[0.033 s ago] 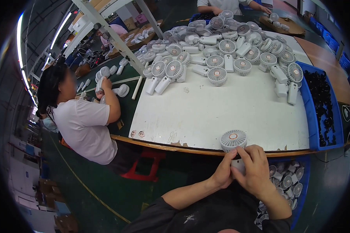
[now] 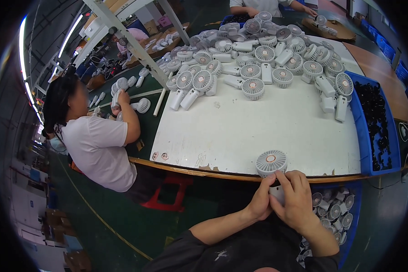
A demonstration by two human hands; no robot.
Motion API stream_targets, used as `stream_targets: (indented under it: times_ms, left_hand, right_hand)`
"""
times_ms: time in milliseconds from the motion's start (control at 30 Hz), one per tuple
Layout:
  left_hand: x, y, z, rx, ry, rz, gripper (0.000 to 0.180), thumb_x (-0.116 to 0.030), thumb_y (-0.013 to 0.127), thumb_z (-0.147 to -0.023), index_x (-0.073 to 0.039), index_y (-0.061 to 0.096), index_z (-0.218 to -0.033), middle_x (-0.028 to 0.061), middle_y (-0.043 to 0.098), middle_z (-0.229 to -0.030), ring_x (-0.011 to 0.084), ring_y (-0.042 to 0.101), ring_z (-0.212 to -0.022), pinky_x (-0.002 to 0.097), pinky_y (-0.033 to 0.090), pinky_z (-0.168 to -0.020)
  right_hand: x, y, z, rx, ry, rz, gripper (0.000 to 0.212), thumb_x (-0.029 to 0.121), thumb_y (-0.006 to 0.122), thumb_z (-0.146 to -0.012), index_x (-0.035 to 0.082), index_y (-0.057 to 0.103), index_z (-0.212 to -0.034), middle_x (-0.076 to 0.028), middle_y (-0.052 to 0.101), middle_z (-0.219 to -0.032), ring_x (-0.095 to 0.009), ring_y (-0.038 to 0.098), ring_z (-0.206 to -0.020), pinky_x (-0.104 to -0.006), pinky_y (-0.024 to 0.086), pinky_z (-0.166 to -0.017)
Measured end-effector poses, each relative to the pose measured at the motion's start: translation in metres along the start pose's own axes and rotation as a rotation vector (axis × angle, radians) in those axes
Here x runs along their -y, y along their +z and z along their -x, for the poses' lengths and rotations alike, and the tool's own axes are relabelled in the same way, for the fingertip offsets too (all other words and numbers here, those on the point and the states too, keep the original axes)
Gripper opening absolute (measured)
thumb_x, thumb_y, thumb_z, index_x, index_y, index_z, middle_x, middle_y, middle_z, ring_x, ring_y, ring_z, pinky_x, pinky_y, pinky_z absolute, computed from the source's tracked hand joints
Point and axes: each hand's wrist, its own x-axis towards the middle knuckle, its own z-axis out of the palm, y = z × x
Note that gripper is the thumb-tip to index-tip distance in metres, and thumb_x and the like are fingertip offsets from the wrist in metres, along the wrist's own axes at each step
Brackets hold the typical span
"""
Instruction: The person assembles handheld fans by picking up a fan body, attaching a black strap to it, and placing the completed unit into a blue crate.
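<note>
A white handheld fan (image 2: 271, 162) is held at the near edge of the white tabletop, its round slatted head facing up with a copper-coloured ring at the centre. My left hand (image 2: 261, 199) wraps the handle from the left, fingertips just under the head. From the right, my right hand (image 2: 295, 196) closes round the same handle, its fingers pressed near the neck. Between the two hands a little of the pale handle shows; the rest is hidden.
A big heap of white fans (image 2: 265, 54) covers the far half of the table (image 2: 240, 131). At right stands a blue bin (image 2: 365, 131) of small black parts; below it, another blue bin (image 2: 354, 226) holds fans. A co-worker (image 2: 95, 140) sits left, another (image 2: 263, 7) works beyond the heap.
The fan in my hands has shifted very slightly up and left. A far co-worker's fan has turned a little.
</note>
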Motion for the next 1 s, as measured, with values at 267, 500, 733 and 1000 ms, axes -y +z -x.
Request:
stream_targets:
  times_ms: [267, 500, 733, 1000]
  left_hand:
    - [-0.033, 0.021, -0.005, 0.308, 0.578, -1.612, 0.107, -0.047, 0.067, -0.088, 0.011, 0.003, -0.151, 0.0366, 0.004, -0.156, 0.0503, 0.013, -0.146, 0.0473, 0.015, -0.12]
    - [0.021, 0.017, -0.008, 0.136, -0.023, -0.442, 0.064, -0.023, 0.057, -0.1, 0.007, 0.027, -0.147, 0.0171, 0.053, -0.133, 0.0183, 0.063, -0.098, 0.0318, 0.054, -0.083]
    - [0.004, -0.003, 0.0, 0.397, -0.335, -0.729, 0.059, -0.007, 0.059, -0.096, 0.005, 0.033, -0.147, 0.0163, 0.05, -0.138, 0.0223, 0.054, -0.123, 0.0339, 0.044, -0.103]
    - [-0.116, -0.042, -0.021, -0.113, 0.302, -1.264, 0.047, -0.009, 0.059, -0.095, 0.004, 0.046, -0.139, 0.0165, 0.056, -0.132, 0.0231, 0.055, -0.121, 0.0337, 0.045, -0.1]
  right_hand:
    - [-0.04, 0.03, 0.043, -0.022, 0.635, -1.368, 0.049, 0.021, 0.069, -0.079, -0.001, 0.057, -0.121, -0.006, 0.063, -0.099, -0.015, 0.061, -0.085, -0.0293, 0.05, -0.074]
    - [-0.066, 0.014, 0.058, -0.279, 0.515, -1.397, 0.069, 0.041, 0.063, -0.093, -0.004, 0.04, -0.139, -0.013, 0.064, -0.107, -0.021, 0.063, -0.093, -0.0334, 0.052, -0.082]
    - [-0.098, 0.0, 0.142, -0.346, 0.415, -1.719, 0.059, 0.019, 0.075, -0.084, -0.005, 0.051, -0.132, -0.018, 0.067, -0.113, -0.03, 0.065, -0.109, -0.0441, 0.05, -0.096]
    - [-0.223, 0.038, 0.399, -1.074, 1.382, -0.439, 0.028, 0.022, 0.067, -0.086, 0.001, 0.06, -0.104, -0.006, 0.062, -0.086, -0.018, 0.059, -0.076, -0.0317, 0.048, -0.07]
